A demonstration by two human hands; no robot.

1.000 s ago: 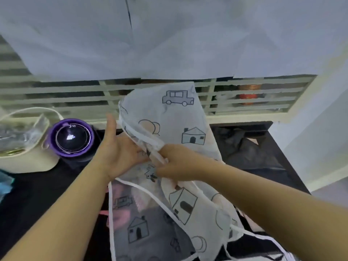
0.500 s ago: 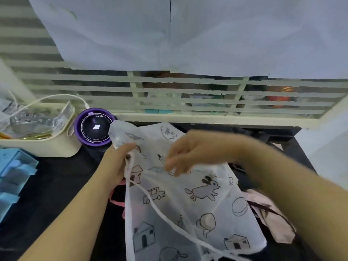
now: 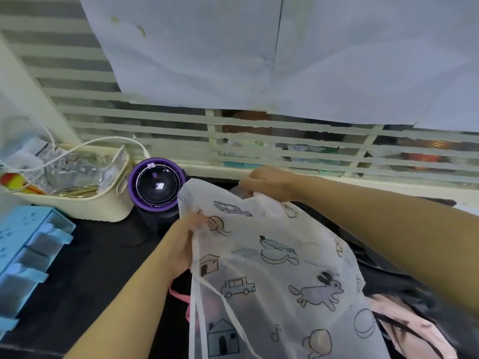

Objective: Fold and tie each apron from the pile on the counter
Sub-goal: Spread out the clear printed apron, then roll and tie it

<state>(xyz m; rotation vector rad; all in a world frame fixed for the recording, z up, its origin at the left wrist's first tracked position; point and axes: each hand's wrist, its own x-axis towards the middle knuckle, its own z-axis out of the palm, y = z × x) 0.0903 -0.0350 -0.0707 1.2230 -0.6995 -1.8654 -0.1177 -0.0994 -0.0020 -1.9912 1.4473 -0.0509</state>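
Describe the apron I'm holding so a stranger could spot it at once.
On the black counter below the slatted window, the left hand and right hand hold up one apron. Unlike the pink cloth under it, it is thin white, printed with cars, houses and a rabbit.

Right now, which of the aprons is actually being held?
The white apron printed with cars, houses and a rabbit: the left grip and the right grip each hold its upper edge. The pink apron lies untouched at the right.
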